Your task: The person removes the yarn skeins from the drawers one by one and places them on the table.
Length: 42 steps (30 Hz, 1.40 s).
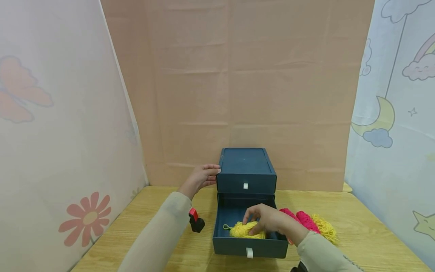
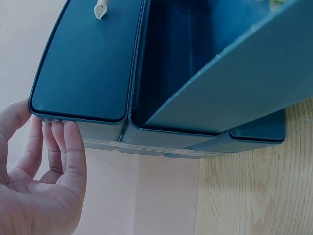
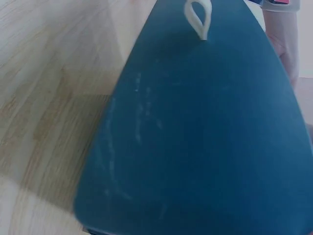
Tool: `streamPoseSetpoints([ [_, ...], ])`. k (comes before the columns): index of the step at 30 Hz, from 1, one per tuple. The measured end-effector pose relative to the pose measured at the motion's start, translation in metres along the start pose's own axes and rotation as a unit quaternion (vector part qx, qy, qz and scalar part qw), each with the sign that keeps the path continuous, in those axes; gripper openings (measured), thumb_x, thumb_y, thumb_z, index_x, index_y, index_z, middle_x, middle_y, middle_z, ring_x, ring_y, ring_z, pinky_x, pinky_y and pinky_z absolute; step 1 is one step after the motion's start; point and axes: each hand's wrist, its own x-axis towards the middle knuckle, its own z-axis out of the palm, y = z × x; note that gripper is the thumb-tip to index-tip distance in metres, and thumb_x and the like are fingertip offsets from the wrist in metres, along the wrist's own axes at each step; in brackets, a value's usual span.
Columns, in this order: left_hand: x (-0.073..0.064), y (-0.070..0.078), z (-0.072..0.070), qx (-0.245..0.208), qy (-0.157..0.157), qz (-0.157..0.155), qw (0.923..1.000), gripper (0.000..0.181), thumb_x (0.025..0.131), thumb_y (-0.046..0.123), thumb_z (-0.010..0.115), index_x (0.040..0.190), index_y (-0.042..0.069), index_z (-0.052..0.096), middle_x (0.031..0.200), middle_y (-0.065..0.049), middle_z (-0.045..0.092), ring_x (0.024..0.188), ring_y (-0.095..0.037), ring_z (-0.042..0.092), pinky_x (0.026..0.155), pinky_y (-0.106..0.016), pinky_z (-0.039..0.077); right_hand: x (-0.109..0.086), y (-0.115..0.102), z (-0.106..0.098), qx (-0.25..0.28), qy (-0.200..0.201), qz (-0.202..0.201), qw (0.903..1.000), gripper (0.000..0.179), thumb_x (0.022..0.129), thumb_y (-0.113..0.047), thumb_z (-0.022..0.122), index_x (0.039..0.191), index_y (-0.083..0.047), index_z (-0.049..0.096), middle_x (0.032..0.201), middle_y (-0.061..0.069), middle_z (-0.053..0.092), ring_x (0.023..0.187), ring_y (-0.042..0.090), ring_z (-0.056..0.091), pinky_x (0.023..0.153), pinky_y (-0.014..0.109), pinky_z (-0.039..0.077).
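Note:
A dark blue two-drawer box [image 1: 246, 183] stands on the table with its lower drawer [image 1: 250, 247] pulled out. In the head view, my left hand [image 1: 203, 176] touches the left side of the upper part. The left wrist view shows that hand [image 2: 49, 181] with its fingers against the side and its thumb at the top edge. My right hand [image 1: 268, 219] reaches into the lower drawer, thumb and fingers curled onto a yellow yarn skein [image 1: 242, 229]. In the right wrist view, the drawer front [image 3: 195, 137] with its white pull loop [image 3: 199, 17] hides that hand.
Pink yarn skeins [image 1: 307, 221] and another yellow skein [image 1: 324, 227] lie on the table right of the drawer. A small black and red object [image 1: 196, 221] is by the left forearm. A brown sheet [image 1: 238, 83] hangs behind the box; patterned cloths flank the table.

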Motion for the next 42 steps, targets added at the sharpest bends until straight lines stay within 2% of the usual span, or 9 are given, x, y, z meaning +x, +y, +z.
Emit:
streamPoseSetpoints([
  [6, -0.002, 0.000, 0.001, 0.010, 0.004, -0.001, 0.9999, 0.026, 0.088, 0.019, 0.064, 0.111, 0.007, 0.064, 0.099, -0.008, 0.060, 0.079, -0.021, 0.057, 0.084, -0.035, 0.050, -0.003, -0.002, -0.011, 0.035, 0.062, -0.035, 0.9968, 0.022, 0.074, -0.006, 0.075, 0.092, -0.005, 0.063, 0.088, 0.007, 0.057, 0.078, 0.019, 0.052, 0.062, 0.031, 0.051],
  [12, -0.002, 0.000, 0.001, 0.006, 0.000, 0.000, 1.0000, 0.027, 0.088, 0.019, 0.064, 0.112, 0.007, 0.063, 0.099, -0.009, 0.061, 0.078, -0.019, 0.058, 0.082, -0.034, 0.051, -0.012, -0.006, -0.028, 0.098, 0.121, -0.061, 0.9858, 0.029, 0.075, -0.007, 0.075, 0.100, 0.001, 0.060, 0.093, 0.012, 0.057, 0.076, 0.019, 0.058, 0.067, 0.035, 0.055],
  [16, -0.002, 0.001, 0.000, 0.003, -0.005, 0.001, 1.0000, 0.027, 0.089, 0.018, 0.062, 0.113, 0.006, 0.063, 0.098, -0.009, 0.061, 0.077, -0.019, 0.058, 0.079, -0.032, 0.052, -0.023, -0.010, -0.042, 0.145, 0.164, -0.070, 0.9732, 0.032, 0.078, -0.009, 0.074, 0.103, 0.002, 0.057, 0.101, 0.017, 0.056, 0.080, 0.022, 0.060, 0.070, 0.037, 0.055],
  [20, -0.002, 0.001, 0.000, 0.005, -0.004, 0.001, 1.0000, 0.027, 0.089, 0.018, 0.063, 0.112, 0.005, 0.063, 0.096, -0.008, 0.062, 0.076, -0.019, 0.057, 0.082, -0.033, 0.051, -0.036, -0.013, -0.058, 0.183, 0.199, -0.079, 0.9595, 0.025, 0.081, -0.011, 0.071, 0.103, -0.007, 0.059, 0.111, 0.018, 0.053, 0.086, 0.021, 0.062, 0.074, 0.036, 0.054],
  [23, -0.002, 0.001, -0.001, 0.005, -0.003, 0.000, 1.0000, 0.027, 0.088, 0.018, 0.063, 0.112, 0.006, 0.063, 0.095, -0.008, 0.061, 0.076, -0.019, 0.056, 0.087, -0.038, 0.049, -0.047, -0.012, -0.072, 0.208, 0.224, -0.094, 0.9475, 0.018, 0.084, -0.009, 0.068, 0.099, -0.017, 0.062, 0.110, 0.007, 0.056, 0.088, 0.016, 0.062, 0.075, 0.032, 0.054],
  [27, -0.001, 0.001, -0.002, 0.003, -0.006, 0.000, 1.0000, 0.027, 0.088, 0.018, 0.063, 0.112, 0.006, 0.063, 0.095, -0.008, 0.060, 0.076, -0.019, 0.056, 0.088, -0.039, 0.048, -0.060, -0.005, -0.089, 0.241, 0.253, -0.120, 0.9292, 0.021, 0.086, -0.006, 0.065, 0.097, -0.025, 0.065, 0.099, -0.006, 0.060, 0.085, 0.008, 0.061, 0.070, 0.025, 0.054],
  [35, -0.001, 0.000, -0.004, 0.002, -0.009, -0.007, 0.9999, 0.026, 0.087, 0.019, 0.064, 0.111, 0.007, 0.064, 0.098, -0.008, 0.061, 0.078, -0.020, 0.058, 0.081, -0.032, 0.052, -0.082, 0.021, -0.111, 0.303, 0.284, -0.169, 0.8936, 0.025, 0.089, 0.001, 0.057, 0.101, -0.019, 0.066, 0.095, -0.006, 0.063, 0.081, 0.009, 0.064, 0.065, 0.023, 0.054],
  [38, -0.002, 0.000, -0.004, 0.006, -0.009, -0.005, 0.9999, 0.027, 0.088, 0.019, 0.064, 0.111, 0.007, 0.063, 0.099, -0.008, 0.061, 0.079, -0.020, 0.058, 0.083, -0.034, 0.051, -0.089, 0.032, -0.118, 0.316, 0.304, -0.165, 0.8835, 0.024, 0.087, 0.002, 0.059, 0.099, -0.018, 0.067, 0.094, -0.007, 0.064, 0.078, 0.008, 0.065, 0.062, 0.022, 0.054],
  [42, -0.002, 0.000, -0.003, 0.005, -0.007, -0.007, 0.9999, 0.027, 0.088, 0.019, 0.064, 0.112, 0.007, 0.063, 0.100, -0.009, 0.061, 0.079, -0.020, 0.058, 0.085, -0.035, 0.050, -0.096, 0.048, -0.125, 0.316, 0.330, -0.139, 0.8784, 0.022, 0.085, 0.000, 0.063, 0.098, -0.018, 0.069, 0.092, -0.010, 0.065, 0.074, 0.007, 0.064, 0.059, 0.021, 0.053],
])
